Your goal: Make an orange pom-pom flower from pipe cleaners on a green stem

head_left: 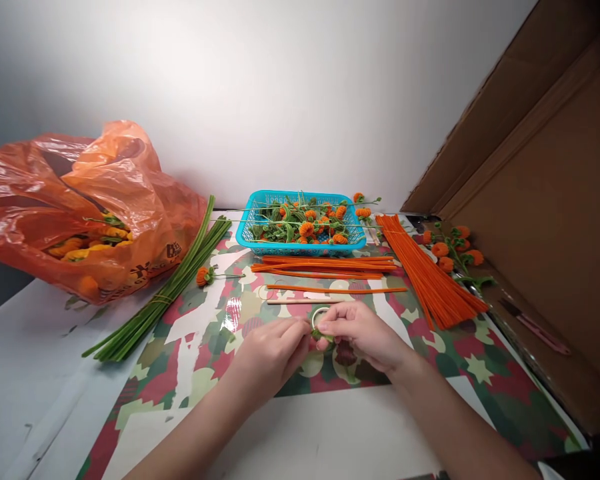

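Observation:
My left hand (277,345) and my right hand (357,331) meet over the middle of the table, both closed in a pinch. Between their fingertips is a small green piece (315,331), mostly covered by the fingers, so its kind is unclear. A pale ring (319,313) shows right beside it, by my right thumb and forefinger; whether I hold it or it lies behind cannot be told. Just beyond the hands lie a thin pale stick (300,302) and a few single orange pipe cleaners (335,289).
A blue basket (300,251) holds orange-and-green pipe-cleaner flowers. Bundled green pipe cleaners (165,293) and an orange plastic bag (145,180) lie left, near one loose flower (204,276). At right are an orange pipe-cleaner bundle (425,273), more flowers (445,250), a pink-handled tool (537,328) and cardboard (540,200).

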`<move>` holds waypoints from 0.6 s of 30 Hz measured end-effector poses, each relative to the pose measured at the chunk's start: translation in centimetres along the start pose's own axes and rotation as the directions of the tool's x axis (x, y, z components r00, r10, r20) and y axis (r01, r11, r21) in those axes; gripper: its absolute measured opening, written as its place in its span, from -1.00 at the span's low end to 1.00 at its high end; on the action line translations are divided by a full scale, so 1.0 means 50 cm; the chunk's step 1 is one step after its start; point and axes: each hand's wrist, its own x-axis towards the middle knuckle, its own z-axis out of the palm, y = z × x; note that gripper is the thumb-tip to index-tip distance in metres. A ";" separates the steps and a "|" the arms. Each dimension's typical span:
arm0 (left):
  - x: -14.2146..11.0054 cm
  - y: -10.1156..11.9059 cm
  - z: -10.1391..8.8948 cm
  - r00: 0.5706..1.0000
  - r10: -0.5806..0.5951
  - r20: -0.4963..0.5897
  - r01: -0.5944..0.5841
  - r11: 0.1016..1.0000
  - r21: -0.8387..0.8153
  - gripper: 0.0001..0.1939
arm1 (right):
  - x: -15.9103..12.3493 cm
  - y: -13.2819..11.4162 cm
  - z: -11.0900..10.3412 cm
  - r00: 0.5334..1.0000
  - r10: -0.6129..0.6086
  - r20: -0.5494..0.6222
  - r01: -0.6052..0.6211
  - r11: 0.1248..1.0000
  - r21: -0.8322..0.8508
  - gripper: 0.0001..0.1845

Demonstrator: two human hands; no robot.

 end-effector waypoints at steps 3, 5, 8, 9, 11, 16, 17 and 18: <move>-0.001 0.003 -0.003 0.998 0.051 -0.045 -0.048 0.997 0.054 -0.83 | 0.005 0.003 -0.006 0.997 0.006 0.072 -0.018 0.986 0.163 -0.73; 0.000 0.008 -0.008 0.998 -0.006 -0.057 0.004 0.999 -0.035 -0.85 | 0.006 0.006 -0.008 0.994 -0.024 0.104 0.005 0.984 0.176 -0.73; 0.003 0.015 -0.014 0.974 -0.216 0.066 0.226 0.912 -0.341 -0.84 | 0.003 0.008 -0.013 0.979 -0.170 0.108 0.172 0.985 -0.007 -0.73; 0.005 0.015 -0.015 0.948 -0.283 0.148 0.319 0.832 -0.453 -0.83 | 0.001 0.007 -0.015 0.966 -0.232 0.113 0.244 0.965 -0.099 -0.74; 0.008 0.013 -0.017 0.883 -0.356 0.305 0.468 0.627 -0.623 -0.80 | -0.005 0.002 -0.020 0.916 -0.380 0.132 0.402 0.870 -0.285 -0.78; 0.010 0.002 -0.017 0.762 -0.338 0.552 0.642 0.279 -0.714 -0.69 | -0.020 -0.015 -0.025 0.740 -0.628 0.241 0.639 0.545 -0.542 -0.80; 0.010 0.000 -0.017 0.740 -0.336 0.583 0.667 0.250 -0.702 -0.69 | -0.021 -0.017 -0.024 0.735 -0.627 0.258 0.641 0.519 -0.566 -0.82; 0.010 0.000 -0.017 0.719 -0.340 0.606 0.689 0.236 -0.686 -0.69 | -0.023 -0.018 -0.022 0.732 -0.624 0.273 0.640 0.493 -0.589 -0.89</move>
